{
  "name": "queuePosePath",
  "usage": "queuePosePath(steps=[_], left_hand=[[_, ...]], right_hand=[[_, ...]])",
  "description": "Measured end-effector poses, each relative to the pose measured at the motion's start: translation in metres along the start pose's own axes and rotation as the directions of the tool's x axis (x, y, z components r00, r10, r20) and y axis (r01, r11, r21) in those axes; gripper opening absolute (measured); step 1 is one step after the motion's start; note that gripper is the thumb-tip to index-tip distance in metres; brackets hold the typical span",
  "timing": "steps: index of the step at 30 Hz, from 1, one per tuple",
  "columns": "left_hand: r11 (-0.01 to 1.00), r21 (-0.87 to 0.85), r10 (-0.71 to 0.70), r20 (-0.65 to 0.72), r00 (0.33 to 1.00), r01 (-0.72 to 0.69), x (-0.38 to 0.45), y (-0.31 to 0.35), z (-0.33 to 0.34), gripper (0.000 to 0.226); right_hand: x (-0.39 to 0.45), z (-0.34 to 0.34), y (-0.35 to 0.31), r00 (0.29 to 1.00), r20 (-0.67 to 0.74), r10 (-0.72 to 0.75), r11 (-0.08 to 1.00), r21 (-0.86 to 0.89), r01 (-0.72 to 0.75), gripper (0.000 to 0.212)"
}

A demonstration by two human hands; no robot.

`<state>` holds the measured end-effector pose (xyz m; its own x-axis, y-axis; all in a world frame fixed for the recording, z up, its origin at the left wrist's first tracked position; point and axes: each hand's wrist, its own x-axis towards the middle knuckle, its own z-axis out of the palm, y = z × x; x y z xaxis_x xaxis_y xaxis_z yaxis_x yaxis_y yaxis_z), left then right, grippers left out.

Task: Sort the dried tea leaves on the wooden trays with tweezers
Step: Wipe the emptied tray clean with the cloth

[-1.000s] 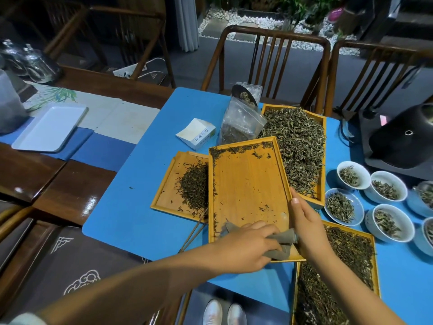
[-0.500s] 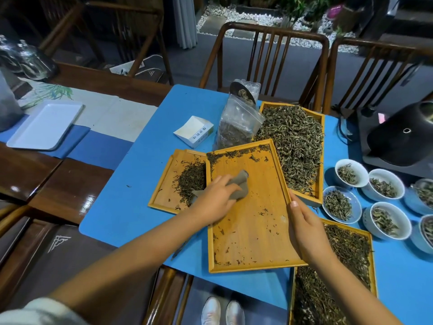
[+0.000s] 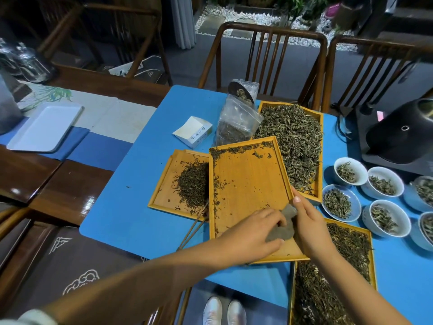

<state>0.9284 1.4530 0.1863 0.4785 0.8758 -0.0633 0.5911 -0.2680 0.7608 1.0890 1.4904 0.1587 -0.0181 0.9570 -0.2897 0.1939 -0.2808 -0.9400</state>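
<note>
A nearly bare wooden middle tray (image 3: 248, 184) lies tilted across the other trays, with tea crumbs along its far and left rims. My left hand (image 3: 253, 233) holds a grey cloth (image 3: 280, 235) against the tray's near right corner. My right hand (image 3: 307, 221) grips the tray's right rim, thumb on top. The left tray (image 3: 166, 184) holds a dark tea pile (image 3: 194, 184). Thin tweezers (image 3: 194, 228) lie on the blue mat between these two trays, untouched. A back tray (image 3: 319, 118) is heaped with pale-green leaves, and a near right tray (image 3: 370, 254) holds dark leaves.
Several white bowls (image 3: 350, 171) of leaves stand at the right, with a black kettle base (image 3: 398, 137) behind them. A plastic tea bag (image 3: 234, 123) and a small white box (image 3: 193, 131) sit at the back. A white tray (image 3: 44, 126) lies far left. Chairs stand beyond the table.
My left hand swept the cloth up to the middle tray's far left, then back to its near right corner. The right hand stayed on the rim.
</note>
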Motion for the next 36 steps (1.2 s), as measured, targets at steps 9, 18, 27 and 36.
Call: queuePosePath(steps=[9, 18, 27, 36], left_hand=[[0.994, 0.0, -0.109, -0.132, 0.985, 0.11, 0.015, -0.014, 0.002, 0.038], [0.976, 0.044, -0.191, -0.308, 0.932, 0.214, 0.035, -0.061, -0.026, 0.032], [0.969, -0.102, -0.248, -0.393, 0.885, 0.226, 0.033, -0.065, -0.059, 0.035], [0.996, -0.059, -0.076, -0.054, 0.996, 0.073, -0.039, -0.031, -0.023, 0.036]], right_hand=[[-0.007, 0.001, -0.002, 1.0, 0.012, -0.02, 1.0, -0.002, 0.02, 0.028], [-0.02, 0.006, 0.002, 0.999, 0.052, -0.013, 0.999, -0.044, 0.015, 0.03], [-0.025, -0.002, 0.008, 1.0, 0.03, 0.008, 0.997, -0.072, -0.006, 0.029], [-0.015, -0.02, 0.001, 0.999, 0.008, 0.048, 0.993, -0.11, -0.047, 0.032]])
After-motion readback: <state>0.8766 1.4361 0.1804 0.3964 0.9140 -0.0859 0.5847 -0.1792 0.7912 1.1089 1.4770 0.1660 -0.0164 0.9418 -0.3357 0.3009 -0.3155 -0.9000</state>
